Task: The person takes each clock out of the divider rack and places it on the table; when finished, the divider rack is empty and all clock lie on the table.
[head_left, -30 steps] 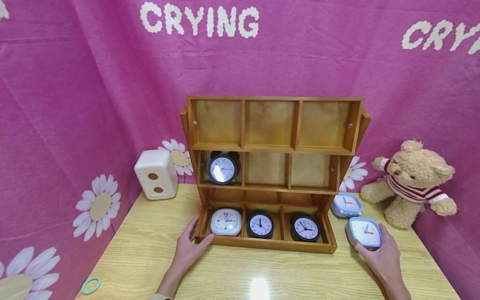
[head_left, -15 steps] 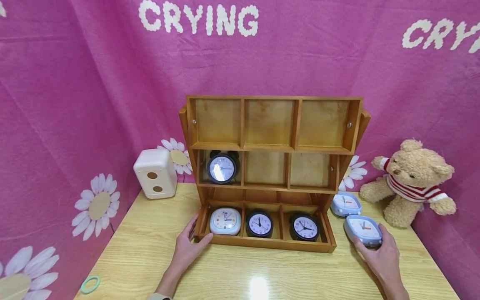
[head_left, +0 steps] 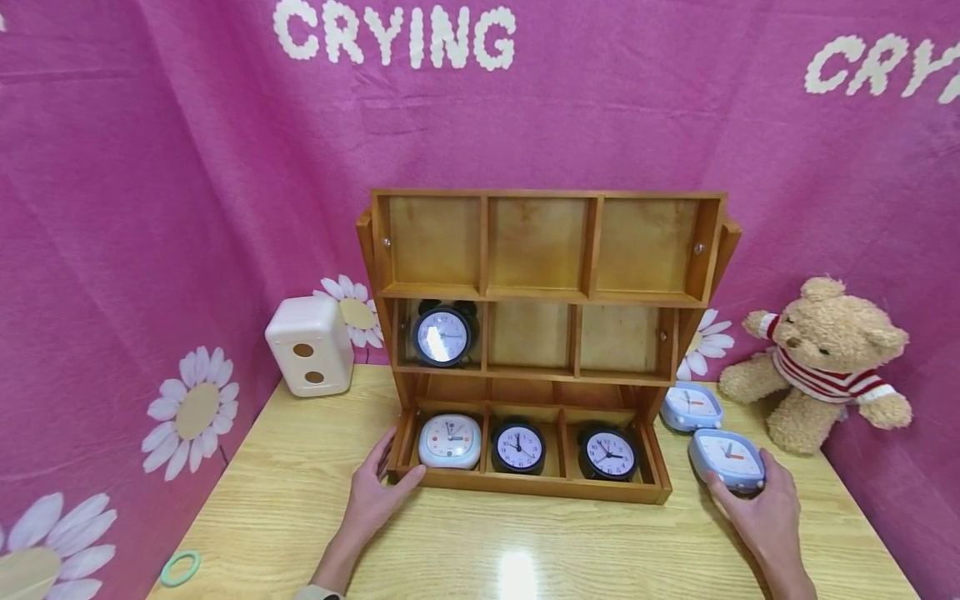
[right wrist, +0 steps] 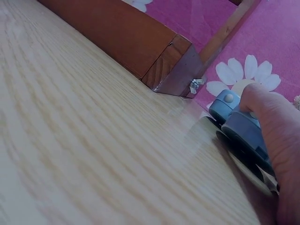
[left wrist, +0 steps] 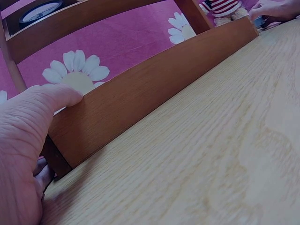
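My right hand (head_left: 765, 512) grips a blue square alarm clock (head_left: 726, 460) with a white face, its thumb on the near left side and its fingers on the right. In the right wrist view the clock (right wrist: 246, 133) sits low over the tabletop, mostly behind the hand. Just beyond it lies a second blue alarm clock (head_left: 692, 407). My left hand (head_left: 375, 498) holds the front left corner of a three-tier wooden shelf (head_left: 551, 487). Its thumb (left wrist: 65, 95) rests on the front board while the fingers reach round the side, partly hidden.
In the bottom tier stand a pale blue clock (head_left: 450, 442) and two black clocks, left to right. A black twin-bell clock (head_left: 442, 335) occupies the middle tier's left compartment. Around are a teddy bear (head_left: 832, 358), a white box (head_left: 311, 346) and a green ring (head_left: 180, 568).
The blue clock in my right hand has tipped back, so its face lies flatter and its near side shows more. My left hand keeps its place on the shelf corner.
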A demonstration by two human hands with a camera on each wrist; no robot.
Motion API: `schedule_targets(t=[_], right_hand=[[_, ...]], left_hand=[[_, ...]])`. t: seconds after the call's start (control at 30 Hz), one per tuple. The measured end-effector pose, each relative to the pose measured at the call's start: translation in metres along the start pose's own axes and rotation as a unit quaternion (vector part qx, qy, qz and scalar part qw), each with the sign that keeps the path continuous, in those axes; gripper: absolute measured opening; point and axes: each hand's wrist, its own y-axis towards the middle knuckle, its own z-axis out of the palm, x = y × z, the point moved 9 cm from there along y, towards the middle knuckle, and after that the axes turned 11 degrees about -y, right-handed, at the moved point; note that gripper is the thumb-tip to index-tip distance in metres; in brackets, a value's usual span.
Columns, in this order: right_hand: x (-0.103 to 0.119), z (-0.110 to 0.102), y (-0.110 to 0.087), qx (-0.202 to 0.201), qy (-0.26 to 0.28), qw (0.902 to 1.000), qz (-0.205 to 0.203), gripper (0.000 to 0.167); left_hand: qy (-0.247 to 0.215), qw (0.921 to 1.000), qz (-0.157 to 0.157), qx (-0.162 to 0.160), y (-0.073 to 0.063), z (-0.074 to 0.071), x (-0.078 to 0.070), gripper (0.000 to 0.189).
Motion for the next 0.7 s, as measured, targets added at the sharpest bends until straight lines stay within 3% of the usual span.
schedule_targets(t=[0.2,0.33,0.53,0.7], right_hand=[[0.000,0.000,-0.001,0.003,0.004,1.0000,0.003,0.090],[0.002,-0.002,-0.001,-0.017,0.015,0.9997,-0.011,0.088],[0.009,-0.015,-0.003,-0.092,0.043,0.9933,-0.054,0.077],[0.022,-0.032,-0.006,-0.175,0.087,0.9753,-0.103,0.065]], left_hand=[[0.004,1.0000,-0.006,0.000,0.000,-0.001,0.002,0.089],[0.005,1.0000,-0.007,0.000,0.001,-0.001,0.002,0.088],[0.005,0.9999,-0.009,0.000,0.000,0.000,0.002,0.088],[0.006,0.9999,-0.009,-0.001,0.000,0.000,0.001,0.089]])
